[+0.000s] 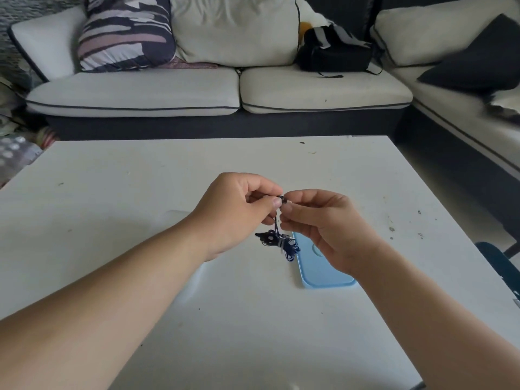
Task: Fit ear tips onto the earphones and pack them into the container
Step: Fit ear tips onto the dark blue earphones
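Right now both of your hands are raised off the surface (197,319), with the fingertips meeting over its middle.

- Left hand (239,209): the grip is clamped, thumb and forefinger pinching the earbud (282,199). The bud is small and dark, and its cable drops straight down from it.
- Right hand (320,226): the grip is pinched together on a small pale piece at the bud's nose. It is most likely an ear tip (287,203), but too small to be sure.
- Cable bundle (278,242): it hangs free below your fingers, coiled and caught by a pale tie, and looks clear of the surface.
- Blue container (323,274): it lies flat on the surface, partly under your right hand. The bundle dangles over its far left corner.

Handling, as I judge it:
- The whole set is very light, so the bundle will swing with any twitch.
- The cable is thin and limp and gives you nothing to push against, so hold the hard body of the bud, not the wire.
- The tip should be soft and springy. It is likely to slip or pop off the nozzle, so squeeze its skirt lightly and roll it on.
- Pulling on the wire risks straining it where it joins the bud.

Count:
- Earbuds: one in plain sight. I cannot pick a second out of the bundle.
- Cable bundles: one.
- Ear tips: one likely, and no spares that I can make out.
- Blue container pieces: one.
- Hands: two, both busy
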